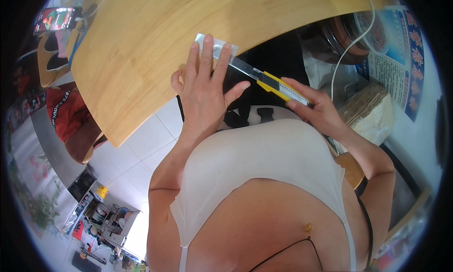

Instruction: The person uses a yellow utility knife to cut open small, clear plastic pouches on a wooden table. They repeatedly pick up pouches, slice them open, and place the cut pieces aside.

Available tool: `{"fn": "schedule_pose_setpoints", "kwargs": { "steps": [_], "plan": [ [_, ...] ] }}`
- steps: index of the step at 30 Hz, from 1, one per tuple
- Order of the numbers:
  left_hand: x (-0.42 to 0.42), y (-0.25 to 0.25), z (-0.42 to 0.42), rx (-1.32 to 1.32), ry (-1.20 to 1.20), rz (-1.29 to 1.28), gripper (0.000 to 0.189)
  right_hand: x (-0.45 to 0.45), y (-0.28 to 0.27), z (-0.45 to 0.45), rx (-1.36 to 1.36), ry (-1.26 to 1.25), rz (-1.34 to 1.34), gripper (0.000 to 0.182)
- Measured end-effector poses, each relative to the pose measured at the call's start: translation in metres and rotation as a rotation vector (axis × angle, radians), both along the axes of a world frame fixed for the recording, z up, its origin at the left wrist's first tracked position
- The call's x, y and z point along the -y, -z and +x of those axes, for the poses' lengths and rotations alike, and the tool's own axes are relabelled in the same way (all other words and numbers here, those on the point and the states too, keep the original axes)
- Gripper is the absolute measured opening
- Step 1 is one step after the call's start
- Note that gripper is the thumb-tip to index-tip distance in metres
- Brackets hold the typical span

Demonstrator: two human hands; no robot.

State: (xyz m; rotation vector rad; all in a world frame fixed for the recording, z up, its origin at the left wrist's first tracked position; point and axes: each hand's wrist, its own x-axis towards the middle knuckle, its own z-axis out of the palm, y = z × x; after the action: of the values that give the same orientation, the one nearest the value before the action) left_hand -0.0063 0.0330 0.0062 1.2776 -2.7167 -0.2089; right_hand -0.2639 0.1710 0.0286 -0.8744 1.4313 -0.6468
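My left hand (203, 75) lies palm down at the edge of a wooden table (148, 49), fingers spread. Its fingertips press on a small piece of clear, shiny plastic (216, 45), which may be a film or a packet. In my right hand (316, 107) is a yellow snap-off utility knife (279, 88), gripped by the rear of its handle. The long blade (240, 65) is extended and points up-left to the plastic. Whether the blade's tip is over or under the plastic, I cannot tell.
A phone with a lit screen (56, 20) stands at the far left. To the right are lidded jars (348, 38), a white cable (338, 63), a printed sheet (393, 56) and a plastic-wrapped stack (371, 113). Red cloth (69, 113) lies over a chair left of the table.
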Motion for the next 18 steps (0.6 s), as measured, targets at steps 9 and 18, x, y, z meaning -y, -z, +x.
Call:
{"fn": "schedule_pose_setpoints", "kwargs": {
  "steps": [9,18],
  "plan": [
    [-0.001,-0.005,-0.001,-0.027,0.003,0.016,0.075,0.005,0.009,0.010,-0.005,0.003,-0.047,0.055],
    [-0.005,0.003,-0.005,-0.042,-0.020,-0.010,0.081,0.007,0.033,0.026,-0.026,0.019,-0.247,0.056]
  ]
}}
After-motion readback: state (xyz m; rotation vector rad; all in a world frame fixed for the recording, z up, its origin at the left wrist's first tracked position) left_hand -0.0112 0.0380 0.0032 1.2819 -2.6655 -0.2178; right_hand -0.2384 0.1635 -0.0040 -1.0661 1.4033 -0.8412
